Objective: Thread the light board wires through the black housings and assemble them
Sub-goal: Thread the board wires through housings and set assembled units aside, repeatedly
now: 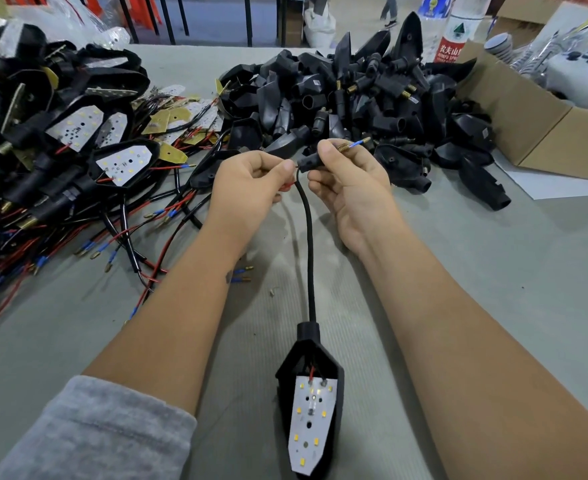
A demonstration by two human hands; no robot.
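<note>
**Both hands closed on wire and stem**

Left hand (251, 181), fingers curled, pinching the black wire (309, 244) at 9 o'clock of the stem piece (311, 162). Right hand (349, 188) curled round that small black stem piece, blue-tipped lead (358, 143) poking out toward 2 o'clock. Wire running down to 6 o'clock into a black housing (306, 355) with the light board (311, 424) seated face up, low over the tabletop (458, 258).

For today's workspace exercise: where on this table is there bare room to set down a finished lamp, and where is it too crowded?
Bare grey table lies right of the right hand, between the heap of black housings and the near edge. A smaller patch lies under the left forearm. Crowded: the wired assemblies at left, the heap ahead, the cardboard box far right.
</note>
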